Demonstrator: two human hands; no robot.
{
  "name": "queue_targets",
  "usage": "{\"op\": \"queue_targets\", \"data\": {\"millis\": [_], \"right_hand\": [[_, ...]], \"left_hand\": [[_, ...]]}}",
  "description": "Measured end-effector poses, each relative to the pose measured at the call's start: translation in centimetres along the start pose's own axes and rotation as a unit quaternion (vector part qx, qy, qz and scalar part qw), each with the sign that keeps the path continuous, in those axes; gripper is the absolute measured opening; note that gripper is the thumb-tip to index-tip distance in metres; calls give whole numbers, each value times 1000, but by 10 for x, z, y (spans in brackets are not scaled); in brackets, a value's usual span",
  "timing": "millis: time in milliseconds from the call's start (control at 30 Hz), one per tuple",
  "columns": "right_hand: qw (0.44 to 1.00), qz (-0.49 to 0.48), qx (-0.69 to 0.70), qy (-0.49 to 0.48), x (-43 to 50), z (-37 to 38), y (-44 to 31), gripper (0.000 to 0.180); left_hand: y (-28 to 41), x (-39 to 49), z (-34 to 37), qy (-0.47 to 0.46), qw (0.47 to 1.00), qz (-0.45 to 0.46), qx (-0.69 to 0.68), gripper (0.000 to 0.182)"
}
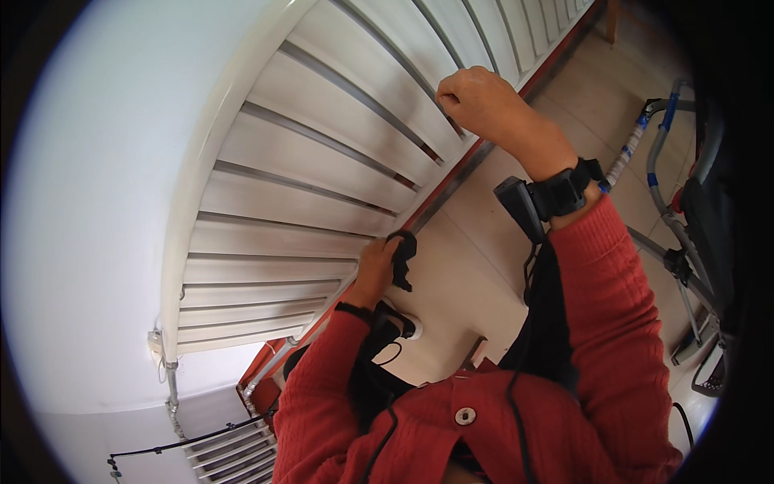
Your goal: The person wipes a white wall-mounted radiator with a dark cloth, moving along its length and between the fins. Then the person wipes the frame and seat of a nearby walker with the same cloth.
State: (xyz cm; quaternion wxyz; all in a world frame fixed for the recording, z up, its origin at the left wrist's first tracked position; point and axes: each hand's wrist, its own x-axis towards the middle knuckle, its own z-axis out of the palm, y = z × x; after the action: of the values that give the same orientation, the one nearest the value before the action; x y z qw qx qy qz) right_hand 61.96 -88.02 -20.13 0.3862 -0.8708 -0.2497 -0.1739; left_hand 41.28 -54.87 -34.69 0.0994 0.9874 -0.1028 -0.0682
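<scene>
My left hand (376, 269) grips a crumpled black cloth (402, 260) at the lower edge of a white panel radiator (314, 139). The cloth hangs from my fingers over the tiled floor. Farther along the radiator, my right hand (481, 100) is curled into a loose fist in front of its slats. No object shows in that fist, though its palm side is hidden. A black strap with a boxy device (544, 196) sits on my right wrist.
At the right stands a grey metal folding frame (662, 199) with wrapped and blue-taped tubes. Pipes (173, 387) run down from the radiator's near end. A second slatted radiator (236, 454) is at the lower left. Black cables (520, 417) hang over my red cardigan.
</scene>
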Motion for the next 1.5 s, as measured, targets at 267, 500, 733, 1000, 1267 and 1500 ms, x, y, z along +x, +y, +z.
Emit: {"op": "queue_targets", "data": {"millis": [267,500,733,1000,1267,1500], "right_hand": [[1000,-8,-7,24,0,10,-7,19],[1000,25,7,-4,-1,-7,-5,15],[1000,23,2,12,-3,-14,-2,16],[999,25,-23,-23,-8,-21,-8,17],[998,36,-19,-47,-10,-18,-5,14],[998,26,-31,-38,-5,-9,-3,12]], "left_hand": [[84,26,-224,501,842,111,169,61],[92,100,-265,391,846,75,356,74],[64,129,-189,282,882,167,338,78],[39,147,-71,143,908,267,290,43],[27,160,23,82,908,320,257,36],[35,155,-16,102,899,336,261,33]]}}
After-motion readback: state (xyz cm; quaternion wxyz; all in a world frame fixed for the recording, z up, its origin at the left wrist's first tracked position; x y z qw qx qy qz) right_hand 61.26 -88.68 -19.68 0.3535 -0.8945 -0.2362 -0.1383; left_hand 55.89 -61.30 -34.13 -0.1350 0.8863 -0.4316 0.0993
